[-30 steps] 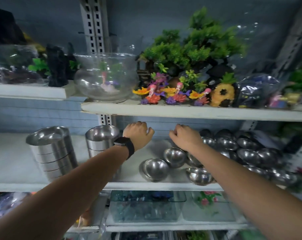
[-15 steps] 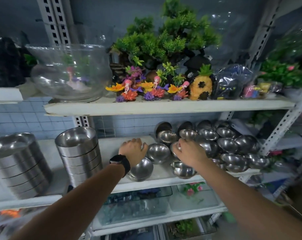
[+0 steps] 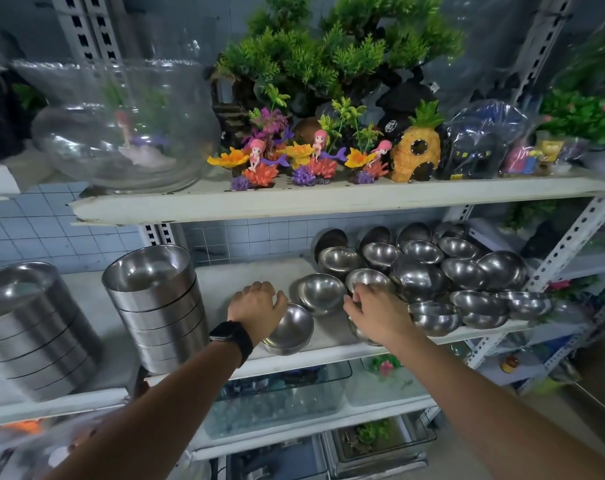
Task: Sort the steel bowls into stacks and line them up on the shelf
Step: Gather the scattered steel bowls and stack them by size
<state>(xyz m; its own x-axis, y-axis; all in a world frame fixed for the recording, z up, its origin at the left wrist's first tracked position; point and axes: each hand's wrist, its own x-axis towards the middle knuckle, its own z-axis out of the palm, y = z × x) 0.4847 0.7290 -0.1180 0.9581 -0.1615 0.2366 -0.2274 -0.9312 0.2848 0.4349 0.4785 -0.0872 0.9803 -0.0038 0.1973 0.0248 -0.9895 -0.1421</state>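
Note:
Several small steel bowls [image 3: 450,271] lie in a loose pile on the right half of the white middle shelf [image 3: 224,282]. Two tall stacks of larger steel bowls stand at the left, one [image 3: 155,306] nearer the middle and the other [image 3: 27,323] at the far left. My left hand [image 3: 256,306], a black watch on its wrist, curls over the left rim of a tilted small bowl [image 3: 290,329] near the shelf's front edge. My right hand [image 3: 373,310] pinches the near rim of another small bowl [image 3: 368,278] at the pile's left edge. A third small bowl [image 3: 320,292] sits between the hands.
The upper shelf [image 3: 328,202] hangs low over the bowls and carries a glass fishbowl [image 3: 121,126], aquarium ornaments and a plastic plant. Glass tanks [image 3: 276,400] stand on the shelf below. A perforated metal upright [image 3: 564,244] stands at the right end.
Both hands have come down from the back of the shelf, under the upper board, onto small bowls near the front. The view has shifted right.

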